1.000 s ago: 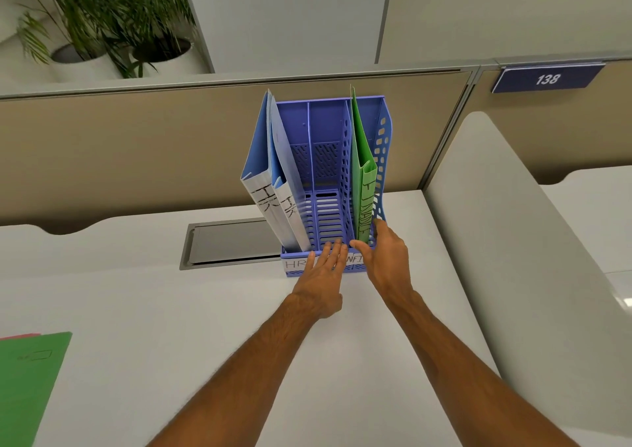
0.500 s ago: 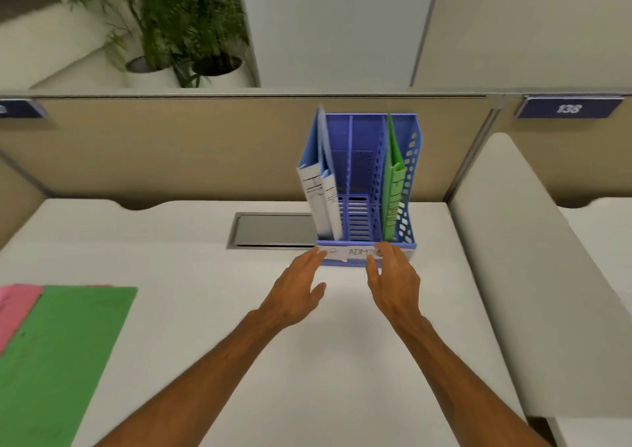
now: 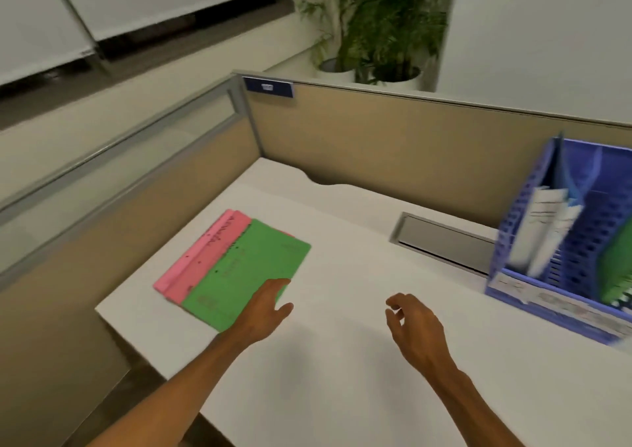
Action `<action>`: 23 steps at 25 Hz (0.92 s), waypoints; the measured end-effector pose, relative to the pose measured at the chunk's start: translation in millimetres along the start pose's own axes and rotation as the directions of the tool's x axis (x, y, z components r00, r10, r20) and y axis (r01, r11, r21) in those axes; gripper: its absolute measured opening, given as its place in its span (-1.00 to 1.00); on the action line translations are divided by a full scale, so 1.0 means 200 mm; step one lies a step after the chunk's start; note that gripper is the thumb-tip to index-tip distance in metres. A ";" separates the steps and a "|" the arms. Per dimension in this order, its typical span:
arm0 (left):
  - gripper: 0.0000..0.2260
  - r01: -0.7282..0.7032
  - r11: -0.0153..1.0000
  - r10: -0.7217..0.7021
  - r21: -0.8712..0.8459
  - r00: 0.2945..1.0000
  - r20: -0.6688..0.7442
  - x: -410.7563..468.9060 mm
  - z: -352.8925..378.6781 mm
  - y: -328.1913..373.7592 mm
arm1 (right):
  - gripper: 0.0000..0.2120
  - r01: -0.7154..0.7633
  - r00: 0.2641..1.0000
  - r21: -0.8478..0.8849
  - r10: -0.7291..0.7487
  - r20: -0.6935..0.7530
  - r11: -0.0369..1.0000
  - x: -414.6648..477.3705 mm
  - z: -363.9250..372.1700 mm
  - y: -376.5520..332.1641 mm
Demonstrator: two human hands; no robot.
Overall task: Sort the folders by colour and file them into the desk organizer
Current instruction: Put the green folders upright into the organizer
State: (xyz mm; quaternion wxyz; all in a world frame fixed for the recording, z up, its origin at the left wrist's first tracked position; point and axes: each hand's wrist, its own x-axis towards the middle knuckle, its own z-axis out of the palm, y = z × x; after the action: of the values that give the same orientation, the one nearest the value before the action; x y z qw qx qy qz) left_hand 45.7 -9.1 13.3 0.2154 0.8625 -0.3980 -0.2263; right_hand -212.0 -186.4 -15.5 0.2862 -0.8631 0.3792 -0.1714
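A green folder (image 3: 244,270) lies flat on the white desk, on top of two pink folders (image 3: 205,255) that stick out to its left. My left hand (image 3: 265,309) is open, its fingertips over the green folder's near right corner. My right hand (image 3: 415,323) hovers above the bare desk with fingers loosely curled and nothing in it. At the right edge stands the blue desk organizer (image 3: 561,296). Blue folders (image 3: 543,220) with white spines fill its left slot and a green folder (image 3: 617,268) stands in its right slot, partly cut off by the frame.
Tan partition walls (image 3: 393,145) close the desk at the back and left. A grey cable hatch (image 3: 444,241) is set into the desk beside the organizer. Potted plants (image 3: 379,29) stand behind the partition. The desk's left edge (image 3: 113,313) drops off near the folders.
Both hands have left the organizer's front and moved left across the desk. My view has swung left, so the folder pile is now central and the organizer sits at the right edge.
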 end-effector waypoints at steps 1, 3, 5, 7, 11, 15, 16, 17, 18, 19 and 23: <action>-0.51 0.046 0.999 -0.047 -0.014 0.999 -0.017 0.01 -0.07 -0.13 | -0.86 0.021 0.999 -0.003 -0.021 0.045 1.000 0.03 0.08 -0.08; -0.48 0.110 0.993 -0.111 -0.041 0.994 -0.022 0.04 -0.19 -0.39 | -0.84 0.040 0.991 -0.015 -0.038 0.132 0.999 0.11 0.25 -0.25; -0.46 0.166 0.984 -0.167 -0.060 0.986 -0.015 0.12 -0.31 -0.64 | -0.80 0.039 0.979 -0.028 -0.033 0.203 0.999 0.22 0.46 -0.43; -0.43 0.211 0.975 -0.211 -0.071 0.977 0.009 0.22 -0.38 -0.85 | -0.74 0.019 0.956 -0.044 -0.005 0.295 0.999 0.31 0.68 -0.60; -0.44 0.248 0.967 -0.239 -0.063 0.962 0.130 0.41 -0.46 -1.13 | -0.60 -0.054 0.873 -0.064 0.078 0.482 0.997 0.45 1.04 -0.86; -0.49 0.240 0.970 -0.229 -0.028 0.951 0.210 0.59 -0.48 -1.27 | -0.56 -0.136 0.788 -0.072 0.152 0.596 0.988 0.50 1.26 -0.99; -0.50 0.248 0.969 -0.238 -0.019 0.948 0.213 0.63 -0.48 -1.28 | -0.58 -0.136 0.771 -0.083 0.158 0.616 0.987 0.51 1.30 -1.01; -0.52 0.261 0.965 -0.253 -0.007 0.944 0.212 0.66 -0.47 -1.30 | -0.61 -0.131 0.760 -0.100 0.165 0.628 0.986 0.52 1.33 -1.02; -0.56 0.280 0.960 -0.276 0.011 0.939 0.204 0.68 -0.46 -1.30 | -0.63 -0.124 0.755 -0.124 0.175 0.632 0.985 0.54 1.36 -1.03; -0.59 0.302 0.953 -0.302 0.030 0.934 0.192 0.70 -0.45 -1.31 | -0.64 -0.119 0.755 -0.155 0.191 0.628 0.981 0.55 1.38 -1.04; -0.68 0.402 0.916 -0.397 -0.001 0.904 0.161 0.79 -0.47 -1.32 | -0.53 -0.117 0.752 -0.242 0.245 0.612 0.963 0.59 1.43 -1.07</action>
State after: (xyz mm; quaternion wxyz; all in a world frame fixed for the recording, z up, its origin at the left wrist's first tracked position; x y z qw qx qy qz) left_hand 345.9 40.7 -92.4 0.1473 0.9012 -0.2248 -0.3399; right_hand 132.0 -53.4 -94.7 0.3302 -0.8517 0.3564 0.1963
